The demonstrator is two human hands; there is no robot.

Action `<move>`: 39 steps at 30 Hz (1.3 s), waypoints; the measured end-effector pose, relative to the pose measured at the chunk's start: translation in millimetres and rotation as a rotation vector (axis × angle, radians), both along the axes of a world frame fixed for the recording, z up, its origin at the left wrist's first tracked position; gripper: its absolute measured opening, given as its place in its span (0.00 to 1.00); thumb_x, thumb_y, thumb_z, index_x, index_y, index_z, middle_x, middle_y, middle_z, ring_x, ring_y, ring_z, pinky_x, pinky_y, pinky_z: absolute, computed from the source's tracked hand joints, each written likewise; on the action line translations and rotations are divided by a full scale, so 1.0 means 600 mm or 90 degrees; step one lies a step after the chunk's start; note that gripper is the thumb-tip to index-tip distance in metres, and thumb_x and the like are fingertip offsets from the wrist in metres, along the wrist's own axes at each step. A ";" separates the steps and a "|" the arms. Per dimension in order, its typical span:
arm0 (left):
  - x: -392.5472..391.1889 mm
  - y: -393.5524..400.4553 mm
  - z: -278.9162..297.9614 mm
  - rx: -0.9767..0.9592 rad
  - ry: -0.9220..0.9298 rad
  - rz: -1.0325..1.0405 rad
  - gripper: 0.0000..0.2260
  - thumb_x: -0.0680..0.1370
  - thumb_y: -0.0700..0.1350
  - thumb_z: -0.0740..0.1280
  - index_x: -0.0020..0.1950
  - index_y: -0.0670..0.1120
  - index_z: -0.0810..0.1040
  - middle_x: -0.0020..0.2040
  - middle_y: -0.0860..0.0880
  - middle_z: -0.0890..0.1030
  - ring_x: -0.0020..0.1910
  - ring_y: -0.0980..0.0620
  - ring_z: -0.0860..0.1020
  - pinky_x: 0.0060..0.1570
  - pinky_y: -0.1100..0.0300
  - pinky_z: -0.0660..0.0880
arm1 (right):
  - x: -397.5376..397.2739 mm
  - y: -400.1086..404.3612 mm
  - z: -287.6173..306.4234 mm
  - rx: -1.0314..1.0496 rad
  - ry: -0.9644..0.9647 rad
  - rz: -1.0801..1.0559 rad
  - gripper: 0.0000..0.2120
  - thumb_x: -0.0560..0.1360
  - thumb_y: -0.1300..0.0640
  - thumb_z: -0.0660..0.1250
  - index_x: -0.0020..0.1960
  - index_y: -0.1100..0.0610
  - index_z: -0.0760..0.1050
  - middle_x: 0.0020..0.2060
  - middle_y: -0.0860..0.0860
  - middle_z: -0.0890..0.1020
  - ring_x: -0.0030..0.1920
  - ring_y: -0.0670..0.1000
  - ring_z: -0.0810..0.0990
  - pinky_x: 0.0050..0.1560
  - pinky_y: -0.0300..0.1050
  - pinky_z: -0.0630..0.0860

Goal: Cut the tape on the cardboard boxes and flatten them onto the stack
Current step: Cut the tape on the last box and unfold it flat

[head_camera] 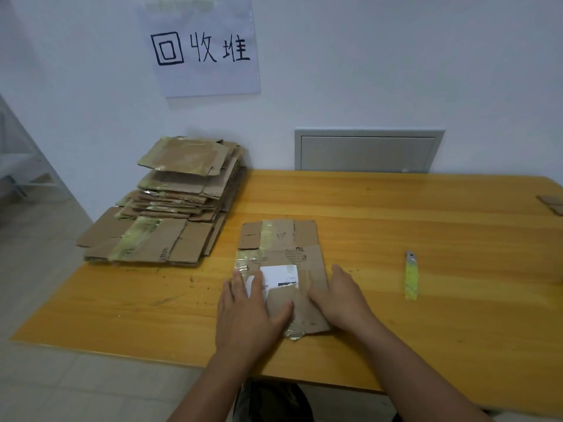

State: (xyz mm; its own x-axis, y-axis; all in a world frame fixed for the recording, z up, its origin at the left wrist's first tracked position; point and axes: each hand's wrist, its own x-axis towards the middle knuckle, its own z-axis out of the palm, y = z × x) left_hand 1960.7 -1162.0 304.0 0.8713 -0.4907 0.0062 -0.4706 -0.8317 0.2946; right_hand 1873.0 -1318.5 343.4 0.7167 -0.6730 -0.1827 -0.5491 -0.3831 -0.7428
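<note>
Item: flattened box (283,263), brown cardboard with a white label and strips of shiny tape, lying on the wooden table (396,214) directly in front of you. Already collapsed; its far flaps lie spread out toward the wall.

Your left hand (246,312): fingers straight and spread wide, palm down over the label end, pressing so the panel stays flat rather than springing back up.

Your right hand (341,296): fingers extended and laid flat on the near right panel, holding nothing, sharing the same downward press.

Cutter (411,275): yellow-green handle, set down on the table to your right, well apart from the box, so both hands are free. Whether its blade is out is hard to tell from here.

Stack (170,208): flattened cardboard piled at the far left corner of the table, under a handwritten paper sign (201,47) on the wall. It likely receives this box next.

Cardboard scrap (553,204): at the far right table edge.
</note>
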 end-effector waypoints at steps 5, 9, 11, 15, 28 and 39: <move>-0.001 0.000 0.000 -0.020 0.020 -0.008 0.44 0.70 0.77 0.49 0.79 0.57 0.45 0.81 0.47 0.41 0.79 0.44 0.43 0.75 0.48 0.53 | 0.012 0.017 0.007 0.087 -0.051 0.040 0.09 0.78 0.51 0.64 0.56 0.52 0.75 0.50 0.49 0.82 0.47 0.50 0.81 0.51 0.53 0.80; -0.001 0.007 0.006 -0.066 0.029 -0.025 0.42 0.71 0.75 0.54 0.79 0.57 0.46 0.81 0.48 0.42 0.79 0.45 0.45 0.75 0.49 0.54 | 0.013 0.023 0.009 0.029 -0.042 0.071 0.11 0.79 0.52 0.61 0.61 0.52 0.72 0.54 0.49 0.80 0.51 0.50 0.79 0.53 0.51 0.78; 0.000 0.011 0.013 -0.159 0.040 -0.025 0.41 0.72 0.71 0.61 0.79 0.58 0.47 0.81 0.50 0.45 0.78 0.45 0.50 0.72 0.47 0.59 | 0.009 0.020 0.003 -0.041 -0.033 0.085 0.14 0.80 0.53 0.61 0.64 0.53 0.71 0.61 0.51 0.75 0.60 0.53 0.74 0.61 0.52 0.74; 0.018 0.016 0.037 -0.410 0.146 0.081 0.44 0.72 0.59 0.72 0.79 0.57 0.46 0.79 0.51 0.55 0.76 0.46 0.58 0.69 0.44 0.65 | -0.009 0.020 0.001 -0.057 -0.117 0.081 0.17 0.81 0.50 0.61 0.69 0.50 0.67 0.71 0.50 0.63 0.69 0.53 0.64 0.70 0.53 0.65; 0.034 0.014 0.056 -0.637 0.276 0.053 0.39 0.76 0.45 0.73 0.77 0.63 0.52 0.72 0.51 0.70 0.62 0.56 0.74 0.45 0.69 0.76 | -0.026 0.003 -0.007 0.314 -0.337 -0.001 0.25 0.79 0.56 0.68 0.70 0.41 0.63 0.56 0.48 0.82 0.48 0.48 0.85 0.41 0.44 0.82; 0.144 0.090 0.116 -0.621 0.230 -0.061 0.41 0.78 0.42 0.70 0.71 0.78 0.49 0.62 0.78 0.65 0.62 0.67 0.72 0.51 0.50 0.81 | 0.117 0.028 0.025 0.223 -0.399 0.047 0.08 0.81 0.61 0.63 0.56 0.50 0.73 0.49 0.50 0.84 0.41 0.47 0.84 0.33 0.42 0.78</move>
